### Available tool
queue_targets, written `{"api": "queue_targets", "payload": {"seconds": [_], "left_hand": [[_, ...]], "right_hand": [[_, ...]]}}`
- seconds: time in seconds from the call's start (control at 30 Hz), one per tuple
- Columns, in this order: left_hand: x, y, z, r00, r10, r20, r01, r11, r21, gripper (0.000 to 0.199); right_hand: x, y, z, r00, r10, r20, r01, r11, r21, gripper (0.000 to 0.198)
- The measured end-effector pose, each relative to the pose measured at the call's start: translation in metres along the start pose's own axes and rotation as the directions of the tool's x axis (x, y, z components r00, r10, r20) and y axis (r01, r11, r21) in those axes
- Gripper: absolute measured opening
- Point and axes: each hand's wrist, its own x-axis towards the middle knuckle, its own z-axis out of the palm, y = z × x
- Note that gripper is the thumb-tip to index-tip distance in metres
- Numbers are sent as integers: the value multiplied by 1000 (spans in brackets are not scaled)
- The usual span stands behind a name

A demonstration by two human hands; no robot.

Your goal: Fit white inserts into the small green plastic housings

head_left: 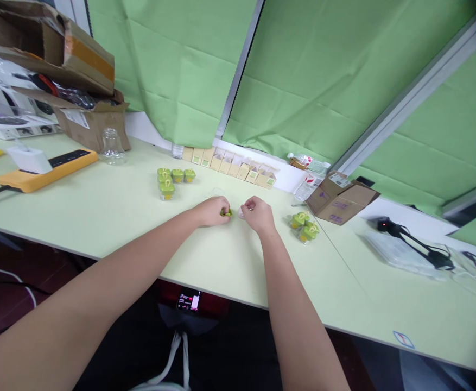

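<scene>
Over the middle of the table, my left hand is closed around a small green piece, which looks like the green lids nearby. Just to its right, my right hand pinches a small pale, see-through piece, mostly covered by the fingers. A narrow gap separates the two pieces. Several small clear containers with green lids stand to the left of my hands. More of these green-lidded containers sit together on the right. Behind my left hand lies a faint clear plastic item.
Small tan boxes line the back wall. Bottles and an open carton stand back right; a black cabled device lies beyond. At left are an orange power strip, a clear jar and cardboard boxes.
</scene>
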Motion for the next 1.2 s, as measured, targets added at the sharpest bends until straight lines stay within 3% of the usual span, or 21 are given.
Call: {"api": "queue_targets", "payload": {"seconds": [0.13, 0.27, 0.47, 0.63, 0.8, 0.97, 1.2], "left_hand": [[-2, -2, -11, 999, -51, 5, 50, 995, 85, 13], [-3, -1, -18, 996, -93, 5, 92, 985, 147, 22], [-6, 4, -21, 992, -122, -7, 122, 977, 176, 31], [-6, 3, -21, 993, -115, -3, 114, 979, 171, 31], [-5, 1, -21, 992, -129, -1, 128, 978, 167, 32], [-5, 1, -21, 992, -126, 3, 123, 977, 174, 34], [-5, 0, -20, 994, -111, 2, 109, 980, 167, 33]], "right_hand": [[-3, -5, 2, 996, -82, 35, 83, 996, -20, 4], [-6, -7, 10, 979, -198, 50, 203, 968, -149, 2], [-7, -4, 20, 957, -267, 117, 287, 930, -228, 5], [-5, 0, 22, 958, -264, 114, 282, 940, -193, 5], [-3, 3, 24, 977, -210, 35, 213, 970, -118, 9], [-2, 8, 29, 980, -174, 101, 185, 977, -107, 12], [-1, 11, 28, 965, -216, 147, 236, 962, -135, 17]]}}
